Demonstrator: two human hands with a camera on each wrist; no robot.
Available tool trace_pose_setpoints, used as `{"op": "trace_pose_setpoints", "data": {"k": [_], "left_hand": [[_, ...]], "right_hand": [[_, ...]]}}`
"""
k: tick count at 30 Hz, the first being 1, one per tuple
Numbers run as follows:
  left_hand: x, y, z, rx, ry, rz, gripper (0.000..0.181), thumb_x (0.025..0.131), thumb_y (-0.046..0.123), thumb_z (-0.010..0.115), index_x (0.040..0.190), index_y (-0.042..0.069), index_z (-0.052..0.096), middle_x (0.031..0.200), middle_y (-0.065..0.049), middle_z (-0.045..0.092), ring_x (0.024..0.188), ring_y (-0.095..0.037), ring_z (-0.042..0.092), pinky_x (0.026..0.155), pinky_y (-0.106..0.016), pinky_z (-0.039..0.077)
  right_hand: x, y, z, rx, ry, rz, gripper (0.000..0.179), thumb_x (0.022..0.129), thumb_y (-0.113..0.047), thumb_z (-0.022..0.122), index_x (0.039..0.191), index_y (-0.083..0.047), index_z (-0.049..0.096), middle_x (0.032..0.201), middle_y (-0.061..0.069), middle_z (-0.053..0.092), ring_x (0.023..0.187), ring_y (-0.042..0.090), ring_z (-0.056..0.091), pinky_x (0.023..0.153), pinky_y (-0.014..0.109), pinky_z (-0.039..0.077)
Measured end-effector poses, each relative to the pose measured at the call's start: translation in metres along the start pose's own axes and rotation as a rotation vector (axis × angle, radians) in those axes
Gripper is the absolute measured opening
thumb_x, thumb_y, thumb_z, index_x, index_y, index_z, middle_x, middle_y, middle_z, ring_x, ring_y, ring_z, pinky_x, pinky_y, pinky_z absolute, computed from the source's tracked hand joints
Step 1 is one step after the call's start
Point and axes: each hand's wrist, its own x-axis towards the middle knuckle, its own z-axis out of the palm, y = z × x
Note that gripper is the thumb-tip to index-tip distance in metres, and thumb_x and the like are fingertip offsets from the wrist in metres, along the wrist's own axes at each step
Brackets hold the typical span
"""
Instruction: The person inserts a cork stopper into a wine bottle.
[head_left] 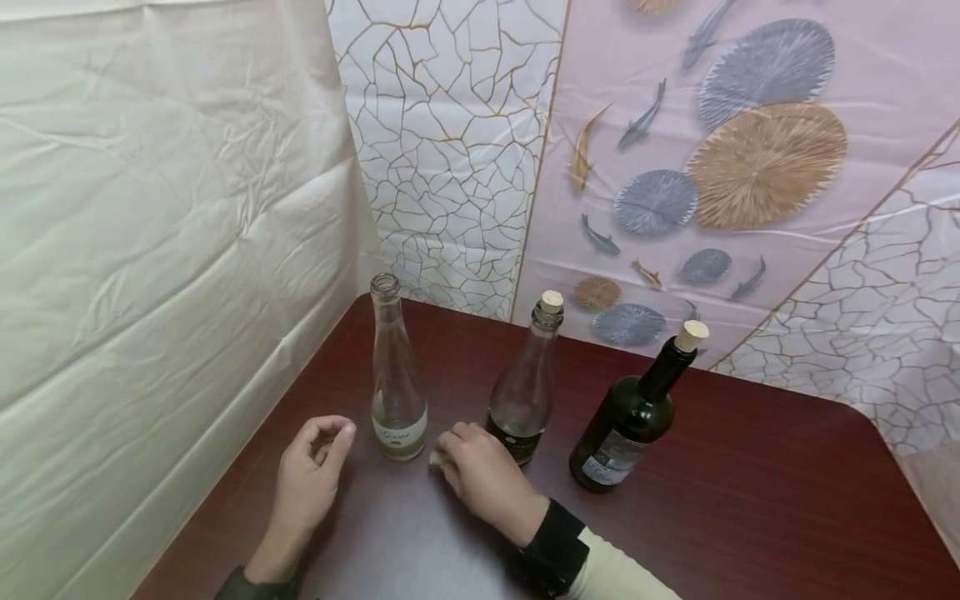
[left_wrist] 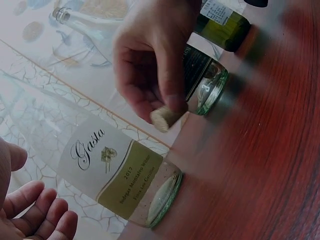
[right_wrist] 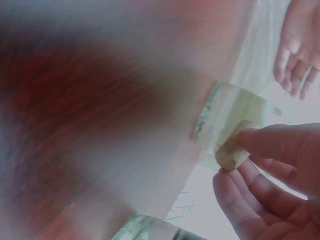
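Observation:
My right hand (head_left: 489, 477) pinches a cork (right_wrist: 232, 154) between thumb and fingers, low over the table in front of the bottles. To its left stands an uncorked clear bottle (head_left: 399, 408) with a white and green label that reads "Gasta" in the left wrist view. My left hand (head_left: 309, 471) is beside that bottle on its left, apart from it, fingers loosely bent around nothing. Partly behind the right hand is a second clear bottle (head_left: 522, 392) with a black label and a cork (head_left: 552, 301) in its mouth.
A dark green bottle (head_left: 624, 421) stands at the right, its neck plugged by a cork (head_left: 692, 335). The dark red wooden table (head_left: 765, 492) meets a patterned cloth (head_left: 457, 158) at the back and a cream cloth (head_left: 172, 250) on the left.

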Motion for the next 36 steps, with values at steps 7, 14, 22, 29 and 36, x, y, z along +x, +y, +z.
{"op": "trace_pose_setpoints", "data": {"k": [7, 14, 22, 29, 36], "left_hand": [[-0.006, 0.006, 0.005, -0.07, -0.024, 0.09, 0.024, 0.089, 0.018, 0.071, 0.104, 0.0, 0.064, 0.101, -0.011, 0.066, 0.091, -0.007, 0.065, 0.082, -0.016, 0.054], [-0.013, 0.017, 0.006, -0.18, -0.125, 0.25, 0.025, 0.085, 0.001, 0.072, 0.106, -0.003, 0.061, 0.103, -0.017, 0.064, 0.096, -0.011, 0.064, 0.085, -0.019, 0.055], [-0.021, 0.036, 0.017, -0.182, -0.192, 0.458, 0.035, 0.079, -0.005, 0.075, 0.111, -0.001, 0.061, 0.104, -0.02, 0.064, 0.095, -0.019, 0.065, 0.085, -0.022, 0.055], [-0.028, 0.047, 0.037, -0.106, -0.226, 0.513, 0.04, 0.081, 0.002, 0.077, 0.117, 0.002, 0.059, 0.109, -0.009, 0.063, 0.096, -0.022, 0.066, 0.083, -0.025, 0.057], [-0.037, 0.072, 0.055, -0.08, -0.186, 0.575, 0.044, 0.072, -0.01, 0.078, 0.111, -0.003, 0.059, 0.104, -0.013, 0.064, 0.089, -0.026, 0.066, 0.077, -0.033, 0.059]], "right_hand": [[-0.004, -0.013, -0.016, 0.158, 0.14, 0.006, 0.017, 0.087, -0.015, 0.072, 0.103, -0.015, 0.07, 0.096, -0.007, 0.066, 0.089, 0.005, 0.059, 0.076, 0.021, 0.053], [-0.008, -0.023, -0.029, 0.403, 0.333, 0.096, 0.021, 0.084, -0.01, 0.075, 0.103, -0.016, 0.07, 0.097, -0.006, 0.067, 0.088, 0.005, 0.064, 0.074, 0.025, 0.058], [-0.011, -0.037, -0.04, 0.74, 0.39, 0.306, 0.022, 0.086, -0.02, 0.075, 0.107, -0.018, 0.07, 0.1, -0.003, 0.071, 0.088, 0.01, 0.068, 0.075, 0.03, 0.06], [-0.012, -0.042, -0.049, 1.141, 0.314, 0.605, 0.032, 0.083, -0.016, 0.077, 0.112, -0.005, 0.068, 0.107, 0.012, 0.069, 0.097, 0.024, 0.067, 0.08, 0.029, 0.059], [-0.011, -0.041, -0.054, 1.351, 0.304, 0.766, 0.039, 0.084, -0.012, 0.075, 0.117, 0.006, 0.062, 0.105, 0.011, 0.068, 0.097, 0.02, 0.067, 0.085, 0.033, 0.058]]}}
